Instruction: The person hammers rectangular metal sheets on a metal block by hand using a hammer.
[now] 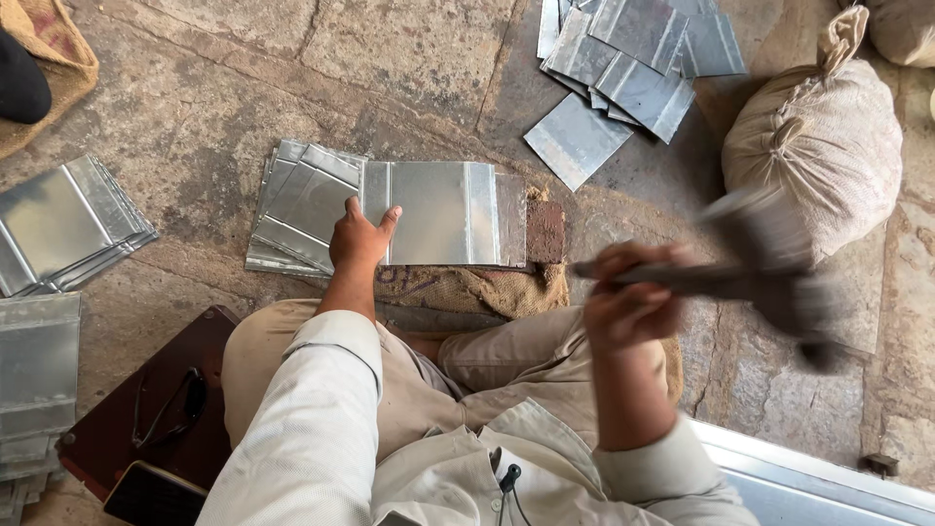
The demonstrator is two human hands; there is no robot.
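Head view, looking down at a seated person on a stone floor (195,97). Left hand (358,242) lies flat, fingers spread and released, pressing the left edge of a folded metal sheet (443,212). That sheet rests on a brick-like block (545,232) over burlap (467,289), just in front of the knees. Right hand (631,302) is clenched around the handle of a hammer (769,273), raised to the right of the sheet and apart from it; hammer head is motion-blurred. Stack of similar sheets (297,209) lies under and left of the left hand, touching the held sheet. Loose pile of sheets (623,68) sits further up. Tied sack (818,146) stands right of the hammer. More sheet stacks (58,229) far left. Eyeglasses (170,409) lie on a dark board (117,429) beside the left thigh.
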